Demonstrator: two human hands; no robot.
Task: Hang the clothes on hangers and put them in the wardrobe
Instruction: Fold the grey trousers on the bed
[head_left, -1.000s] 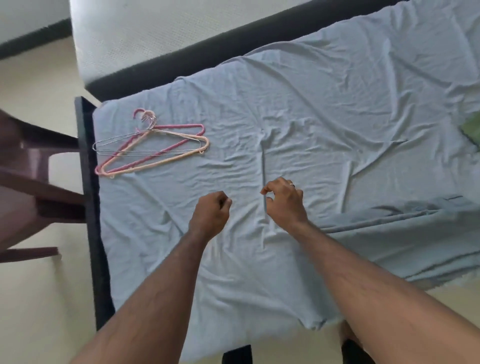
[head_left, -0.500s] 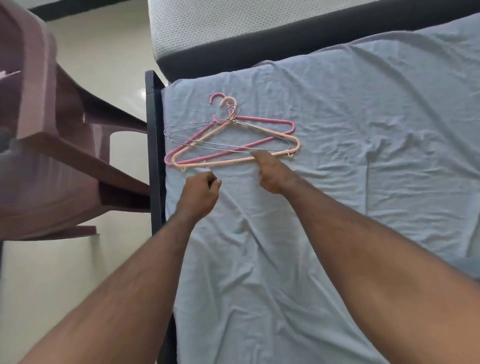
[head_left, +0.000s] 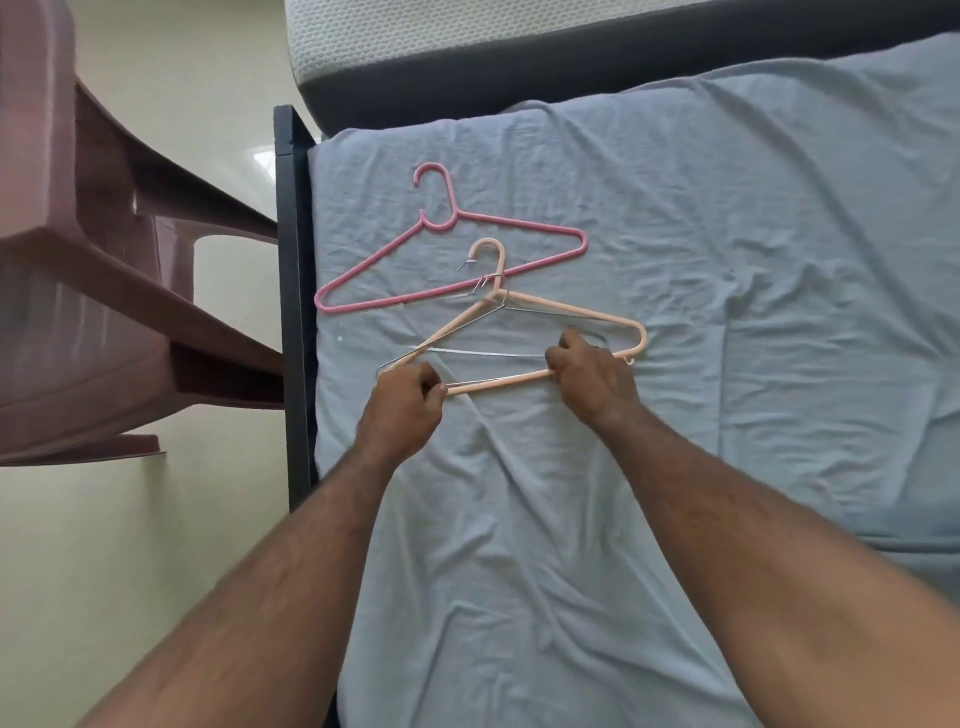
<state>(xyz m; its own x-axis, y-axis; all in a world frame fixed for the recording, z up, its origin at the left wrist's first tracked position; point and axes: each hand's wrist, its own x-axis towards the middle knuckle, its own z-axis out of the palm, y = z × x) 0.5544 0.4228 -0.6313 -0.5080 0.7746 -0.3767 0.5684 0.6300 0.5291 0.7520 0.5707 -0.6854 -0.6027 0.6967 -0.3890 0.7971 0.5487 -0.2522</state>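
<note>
Here, both hands were on a peach plastic hanger (head_left: 571, 312) in the middle of the frame. The left hand (head_left: 402, 410) had its fingers curled around the left end of the straight bottom bar, and the right hand (head_left: 589, 376) gripped the same bar near its right end. This hanger was a thin, smooth triangle with a rounded hook at the top and a small peg at its right corner. A thin silver wire hanger (head_left: 483, 352) lay tangled with it, its bright bar running between the two hands; I could not tell if any finger also held the wire.

Just above, toward the upper middle of the frame, a pink plastic hanger (head_left: 447, 260) of the same shape lay flat on the bed, and no hand touched it. The hook of the peach hanger crossed over its lower bar.

The bed was covered with a light blue sheet (head_left: 779, 260), soft and full of small wrinkles. Its left edge ran along a dark bed frame (head_left: 291, 312), close to the left hand. To the right of the hangers the sheet spread wide with much room. In the upper part of the frame a white textured mattress (head_left: 467, 36) with a dark band stood beside the bed. At the left edge of the frame a brown plastic chair (head_left: 104, 312) stood on the pale floor (head_left: 104, 571), near the bed frame.
</note>
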